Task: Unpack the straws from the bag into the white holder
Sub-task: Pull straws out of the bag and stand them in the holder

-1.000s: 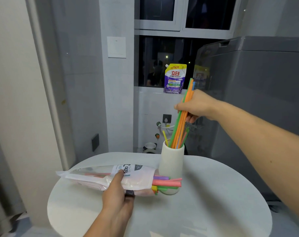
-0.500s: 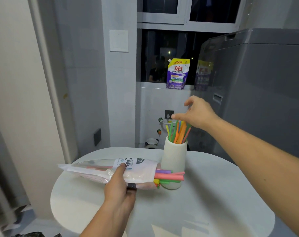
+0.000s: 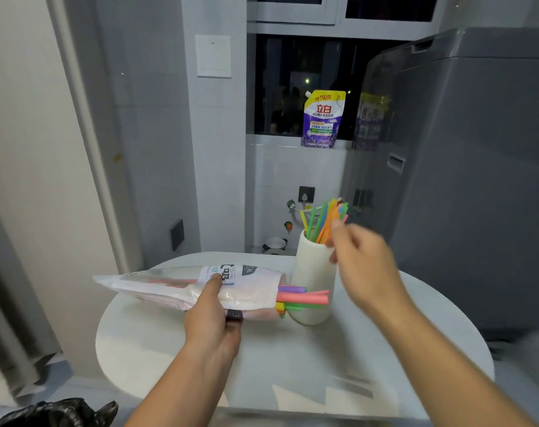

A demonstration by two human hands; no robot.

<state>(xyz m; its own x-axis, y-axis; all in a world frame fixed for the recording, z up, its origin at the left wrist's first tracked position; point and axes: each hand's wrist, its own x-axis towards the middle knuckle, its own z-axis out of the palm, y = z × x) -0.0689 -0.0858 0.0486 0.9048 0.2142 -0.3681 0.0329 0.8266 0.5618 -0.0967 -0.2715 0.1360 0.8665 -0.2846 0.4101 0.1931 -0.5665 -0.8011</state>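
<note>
The right hand [image 3: 366, 266] has dropped beside the ribbed white holder [image 3: 312, 272], grip loose; left hand [image 3: 212, 322] pinches glossy bag [image 3: 249, 291].

On my feed, the bag [image 3: 169, 288] shows as thin, translucent plastic film, glossy and creased, with printing on its face. The thick straws [image 3: 302, 298] poking from its mouth look smooth and matt; the thin straws [image 3: 323, 220] look like slick plastic. I read the white holder [image 3: 311, 272] as matt and finely ribbed, the table [image 3: 292, 365] as smooth with a soft sheen, and the grey washing machine [image 3: 477, 180] as satin-smooth.
</note>
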